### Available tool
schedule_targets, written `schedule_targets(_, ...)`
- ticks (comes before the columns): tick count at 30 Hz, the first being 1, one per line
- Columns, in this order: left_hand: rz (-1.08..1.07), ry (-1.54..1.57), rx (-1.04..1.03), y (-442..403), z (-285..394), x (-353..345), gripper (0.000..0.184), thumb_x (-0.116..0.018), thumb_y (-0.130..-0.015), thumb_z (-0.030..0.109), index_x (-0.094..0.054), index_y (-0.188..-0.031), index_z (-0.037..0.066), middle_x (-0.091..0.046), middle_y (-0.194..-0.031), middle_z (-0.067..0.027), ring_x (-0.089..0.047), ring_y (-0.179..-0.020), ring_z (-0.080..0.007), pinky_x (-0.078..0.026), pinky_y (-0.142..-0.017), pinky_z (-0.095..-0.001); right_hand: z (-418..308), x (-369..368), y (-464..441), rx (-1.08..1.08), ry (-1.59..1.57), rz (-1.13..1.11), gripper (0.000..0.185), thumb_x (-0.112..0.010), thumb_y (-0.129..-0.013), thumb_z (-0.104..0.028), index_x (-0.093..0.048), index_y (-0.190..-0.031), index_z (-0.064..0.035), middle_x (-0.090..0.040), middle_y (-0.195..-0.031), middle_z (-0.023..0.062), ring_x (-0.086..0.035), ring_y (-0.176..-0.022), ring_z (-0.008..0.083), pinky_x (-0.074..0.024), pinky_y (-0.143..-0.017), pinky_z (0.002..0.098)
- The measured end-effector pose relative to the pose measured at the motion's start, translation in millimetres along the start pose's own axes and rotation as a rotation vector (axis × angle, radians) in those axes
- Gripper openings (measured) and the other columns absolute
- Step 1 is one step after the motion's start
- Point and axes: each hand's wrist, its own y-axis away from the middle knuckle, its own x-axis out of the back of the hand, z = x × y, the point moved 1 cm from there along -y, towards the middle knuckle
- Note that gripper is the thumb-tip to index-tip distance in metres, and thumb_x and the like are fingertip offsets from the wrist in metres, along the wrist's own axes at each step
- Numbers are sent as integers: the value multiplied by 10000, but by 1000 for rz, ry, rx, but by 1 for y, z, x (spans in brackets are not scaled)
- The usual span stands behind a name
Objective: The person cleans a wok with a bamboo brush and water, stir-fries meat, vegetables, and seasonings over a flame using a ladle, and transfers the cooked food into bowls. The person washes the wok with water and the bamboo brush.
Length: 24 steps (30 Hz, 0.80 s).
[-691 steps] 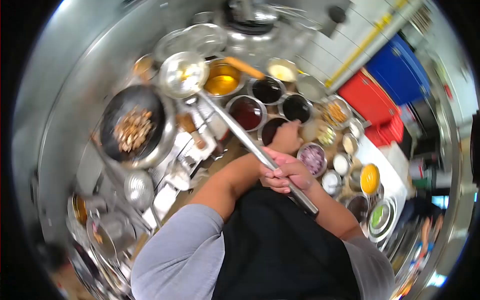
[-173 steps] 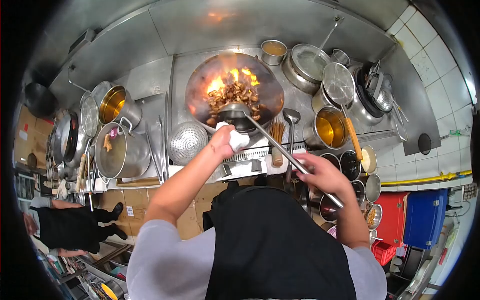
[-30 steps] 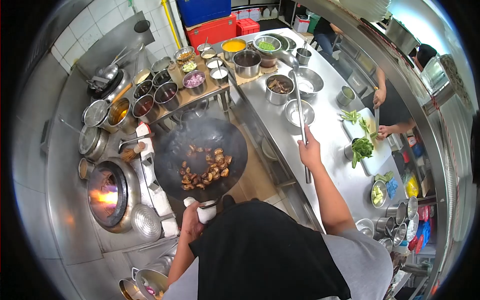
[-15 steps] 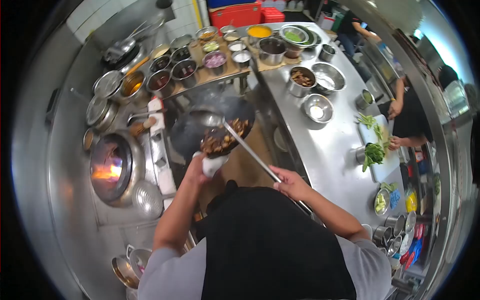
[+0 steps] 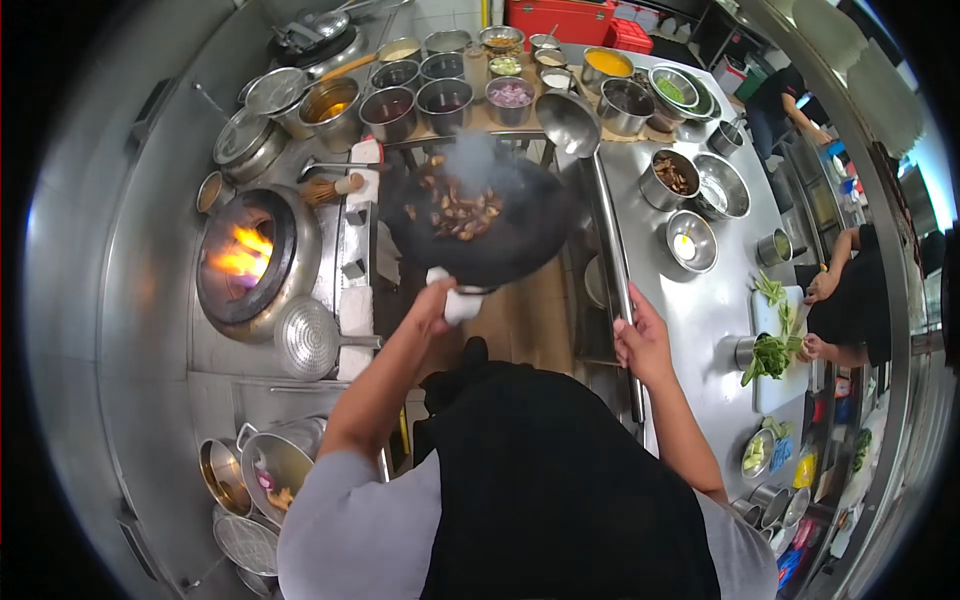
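My left hand (image 5: 437, 308) is closed around the wok's handle side, with a folded white cloth (image 5: 462, 306) at the grip. The black wok (image 5: 530, 235) is held up off the burner, above the floor gap. Browned chunks of food (image 5: 465, 212) are spread over it, some perhaps in the air, and smoke rises at its far side. In my right hand (image 5: 645, 338) is the long handle of a ladle, its steel bowl (image 5: 570, 122) raised beyond the wok's right rim and apart from the food.
Flames burn in the stove ring (image 5: 245, 258) at left, beside a perforated skimmer (image 5: 307, 338). Pots of sauces and chopped ingredients line the back, among them red onion (image 5: 511, 95). Right, a steel counter (image 5: 690, 310) holds bowls; a co-worker's hands (image 5: 815, 347) handle greens on a white board (image 5: 780, 395).
The ladle has come out of the wok and swung up to the right. The wok has moved farther from my body, and its food is more scattered. My view has shifted left.
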Motion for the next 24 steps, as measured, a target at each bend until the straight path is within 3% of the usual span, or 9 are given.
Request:
schedule_targets(4,-39,34,-74,8,31,-27,253,-517,-1032,113,-558,-1251,-7,-709,-1206,-195,-752,-1039,-382,-635,-923,-544,-13,-10,-17,27,-47,38,754,-618,-1025,5,-295,-1701,-87,-556,-812,20,-472,-507,91,-421,-432,268)
schedule_targets(11,-53,-4,-133,68,52,-58,235,-572,-926,73,-587,-1148,-4,-711,-1105,-177,-756,-940,-346,-652,-828,-489,-40,-16,-8,45,-33,110,740,-610,-1035,-6,-305,-1701,-105,-543,-789,10,-473,-508,82,-418,-430,259)
schedule_targets(14,127,-207,-307,105,28,-86,212,-620,-902,38,-617,-1110,-5,-694,-1055,-141,-748,-939,-301,-637,-814,-472,-39,-16,-15,55,-54,104,744,-617,-1046,-30,-310,-1710,-166,-541,-786,5,-470,-514,79,-421,-438,256)
schedule_targets(17,152,-301,-440,80,-36,-80,320,-607,-849,-47,-629,-1167,-28,-704,-1112,-134,-753,-980,-303,-634,-860,-465,-9,-25,-35,-132,0,76,777,-594,-1046,-24,-305,-1713,-299,-525,-802,15,-450,-511,87,-422,-435,276)
schedule_targets(18,129,-305,-457,69,-53,-73,317,-597,-853,-56,-632,-1167,-28,-704,-1113,-133,-754,-977,-299,-634,-853,-462,4,-33,-43,-202,-29,21,771,-599,-1044,-32,-291,-1719,-242,-518,-792,12,-450,-521,88,-416,-438,269)
schedule_targets(20,148,-402,-439,61,-61,-68,279,-599,-893,-38,-614,-1171,-23,-703,-1080,-142,-759,-979,-316,-637,-822,-479,12,-57,-47,-329,-147,-140,666,-579,-1058,-58,-361,-1678,-169,-525,-800,19,-454,-531,83,-407,-441,248)
schedule_targets(21,181,-319,-328,57,-55,-66,251,-600,-920,-9,-590,-1171,-20,-698,-1062,-150,-760,-961,-331,-641,-805,-496,23,-53,-54,-338,-153,-134,666,-579,-1058,-58,-361,-1678,-169,-525,-800,19,-454,-531,83,-407,-441,248)
schedule_targets(23,199,-131,-117,52,-40,-59,216,-588,-970,62,-544,-1169,-9,-688,-1041,-169,-756,-904,-349,-650,-765,-521,50,-47,-63,-662,-879,-457,457,-578,-1082,-100,-509,-1534,-98,-521,-829,14,-447,-538,60,-397,-438,232)
schedule_targets(24,182,-28,-21,53,-36,-55,211,-575,-993,104,-521,-1167,-1,-682,-1038,-179,-750,-865,-352,-656,-742,-529,54,-44,-55,-669,-889,-445,457,-578,-1082,-100,-509,-1534,-98,-521,-829,14,-447,-538,60,-397,-438,232)
